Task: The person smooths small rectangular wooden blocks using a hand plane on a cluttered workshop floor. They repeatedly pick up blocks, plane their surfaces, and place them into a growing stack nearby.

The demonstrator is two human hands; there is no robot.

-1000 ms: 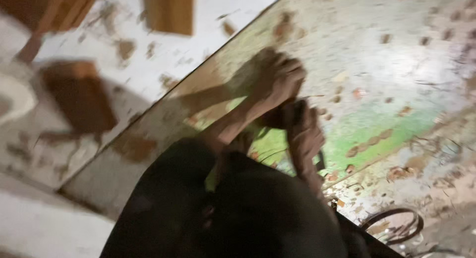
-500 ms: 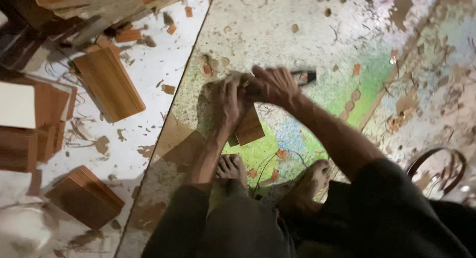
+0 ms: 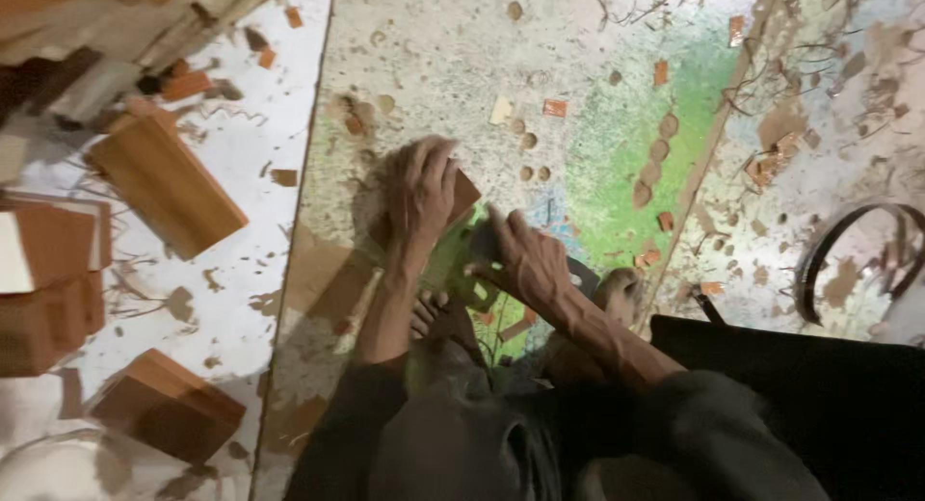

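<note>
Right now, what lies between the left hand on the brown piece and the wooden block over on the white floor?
In the head view, between the left hand and wooden block: the mat's edge and a small brown chip.

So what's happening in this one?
A person sits on the floor over a paint-stained board littered with small wood chips. The left hand presses flat on a small brown wooden piece, pinning it to the board. The right hand rests just beside it, fingers on a dark object that is too blurred to identify. A bare foot shows below the hands. Larger wooden blocks lie on the pale floor to the left.
</note>
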